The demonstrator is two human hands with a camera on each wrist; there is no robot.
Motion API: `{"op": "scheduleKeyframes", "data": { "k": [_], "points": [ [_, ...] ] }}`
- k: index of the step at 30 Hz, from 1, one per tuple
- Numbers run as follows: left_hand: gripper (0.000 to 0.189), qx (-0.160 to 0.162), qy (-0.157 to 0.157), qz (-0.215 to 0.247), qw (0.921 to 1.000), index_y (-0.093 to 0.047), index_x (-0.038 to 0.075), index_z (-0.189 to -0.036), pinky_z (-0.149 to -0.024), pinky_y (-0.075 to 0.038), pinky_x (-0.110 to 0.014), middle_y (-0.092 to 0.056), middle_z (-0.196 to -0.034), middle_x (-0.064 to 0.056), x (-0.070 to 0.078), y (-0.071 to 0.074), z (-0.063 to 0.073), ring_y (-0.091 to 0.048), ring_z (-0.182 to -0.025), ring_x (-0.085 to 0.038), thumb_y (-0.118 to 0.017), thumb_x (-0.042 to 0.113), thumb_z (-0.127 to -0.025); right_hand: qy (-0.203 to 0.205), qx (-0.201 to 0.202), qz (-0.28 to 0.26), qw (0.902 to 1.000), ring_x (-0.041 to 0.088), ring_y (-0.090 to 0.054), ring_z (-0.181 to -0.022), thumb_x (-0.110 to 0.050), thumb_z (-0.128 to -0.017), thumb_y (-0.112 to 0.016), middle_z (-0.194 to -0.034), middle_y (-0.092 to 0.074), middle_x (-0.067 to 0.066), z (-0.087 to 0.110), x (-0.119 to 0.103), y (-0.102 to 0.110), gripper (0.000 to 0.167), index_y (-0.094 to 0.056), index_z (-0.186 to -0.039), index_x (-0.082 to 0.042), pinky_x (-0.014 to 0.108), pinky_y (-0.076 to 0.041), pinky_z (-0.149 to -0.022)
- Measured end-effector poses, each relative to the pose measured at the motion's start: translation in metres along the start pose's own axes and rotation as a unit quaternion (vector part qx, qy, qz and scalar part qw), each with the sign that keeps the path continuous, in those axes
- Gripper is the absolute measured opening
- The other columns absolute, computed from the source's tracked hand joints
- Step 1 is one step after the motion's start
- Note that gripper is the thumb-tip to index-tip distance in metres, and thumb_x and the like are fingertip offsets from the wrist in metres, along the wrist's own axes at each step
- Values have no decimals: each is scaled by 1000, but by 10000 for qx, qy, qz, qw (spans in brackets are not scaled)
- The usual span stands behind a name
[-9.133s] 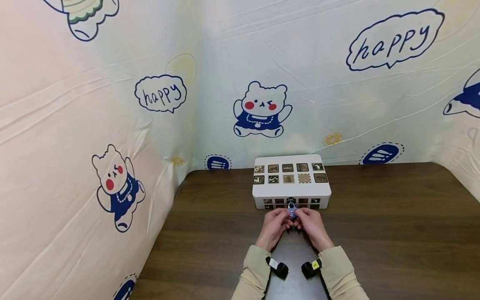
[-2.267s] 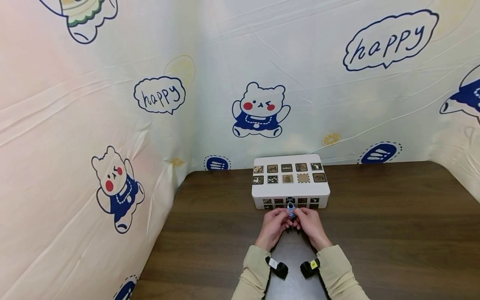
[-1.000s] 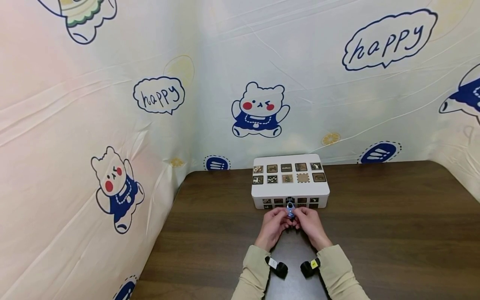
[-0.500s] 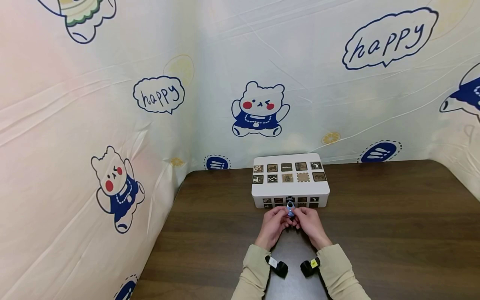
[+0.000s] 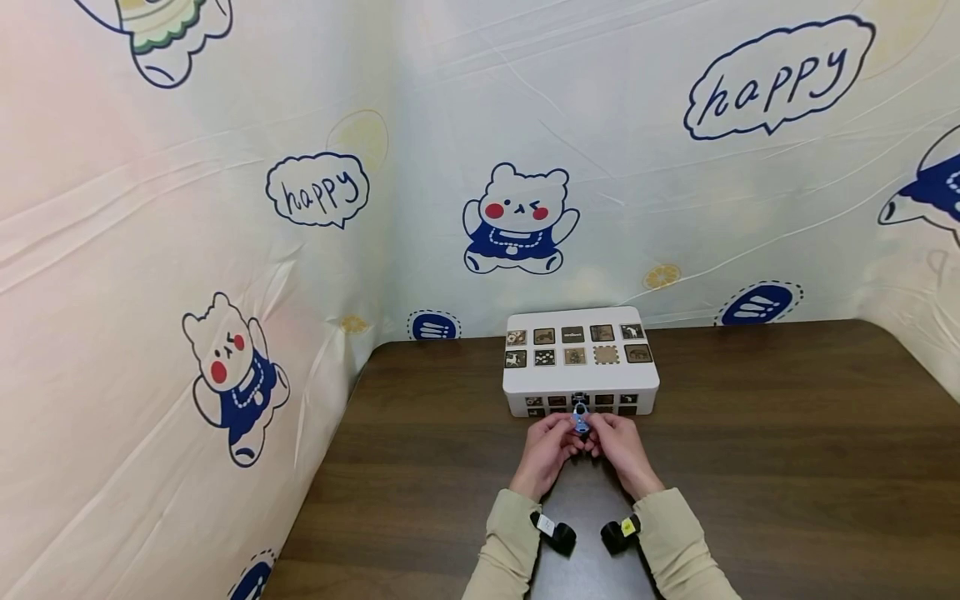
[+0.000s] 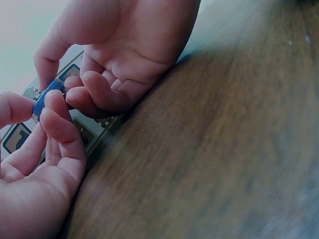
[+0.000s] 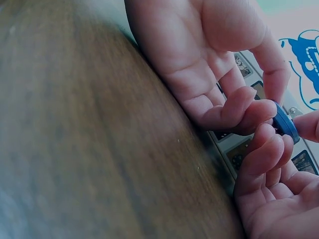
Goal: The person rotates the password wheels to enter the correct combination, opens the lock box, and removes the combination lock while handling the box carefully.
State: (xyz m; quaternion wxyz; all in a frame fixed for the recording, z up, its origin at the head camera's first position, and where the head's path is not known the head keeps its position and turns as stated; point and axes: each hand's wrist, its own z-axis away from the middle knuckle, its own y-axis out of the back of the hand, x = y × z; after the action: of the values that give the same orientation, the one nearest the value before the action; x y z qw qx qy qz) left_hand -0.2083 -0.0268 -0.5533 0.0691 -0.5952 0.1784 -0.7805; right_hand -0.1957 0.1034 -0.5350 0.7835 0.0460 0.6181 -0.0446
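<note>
A small blue padlock (image 5: 581,422) is at the dark clasp (image 5: 580,399) on the front of a white box (image 5: 579,378); its shackle points up toward the clasp. My left hand (image 5: 546,454) pinches the padlock from the left, thumb and fingers on its body. From the right, my right hand (image 5: 621,450) pinches it too. In the left wrist view, the blue padlock body (image 6: 48,99) shows edge-on between both hands' fingertips. The right wrist view shows the padlock (image 7: 285,123) held the same way. Fingers hide part of it, and whether the shackle is locked I cannot tell.
The box stands on a brown wooden table (image 5: 765,467), close to the back curtain (image 5: 420,208) with bear prints. Another stretch of curtain runs along the left side. Black wrist cameras (image 5: 555,535) sit on the sleeves, and a grey strip of table lies between the forearms.
Both hands keep hold of the padlock in the same place, with only tiny finger movement. The head view has shifted very slightly since the earliest frame.
</note>
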Motion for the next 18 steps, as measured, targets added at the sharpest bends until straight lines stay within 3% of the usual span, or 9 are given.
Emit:
{"op": "scheduleKeyframes", "data": {
  "k": [4, 12, 18],
  "points": [
    [19, -4, -11, -3, 10000, -64, -2, -106, -55, -47, -18, -62, -76, 1, 0, 0, 0, -57, -60, -7, -58, 9, -92, -27, -2, -54, 10000, 9, -52, -55, -17, -93, -53, -62, -53, -2, 0, -1, 0, 22, -61, -82, 0, 21, -47, -51],
    [19, 47, 15, 6, 10000, -64, -3, -105, -54, -48, -17, -62, -74, 0, 1, 0, 0, -58, -59, -8, -59, 10, -92, 73, -116, -5, 9999, 10, -53, -58, -12, -92, -56, -65, -57, 0, 3, -3, 3, 21, -63, -97, 7, 21, -46, -52],
    [17, 83, 31, 25, 10000, -65, -3, -103, -54, -48, -18, -62, -76, -1, 1, -1, 1, -58, -59, -8, -59, 8, -92, 155, -86, 48, 9998, 10, -53, -57, -11, -93, -55, -64, -58, 0, 3, -1, 2, 21, -63, -96, 8, 21, -46, -51]
  ]
}}
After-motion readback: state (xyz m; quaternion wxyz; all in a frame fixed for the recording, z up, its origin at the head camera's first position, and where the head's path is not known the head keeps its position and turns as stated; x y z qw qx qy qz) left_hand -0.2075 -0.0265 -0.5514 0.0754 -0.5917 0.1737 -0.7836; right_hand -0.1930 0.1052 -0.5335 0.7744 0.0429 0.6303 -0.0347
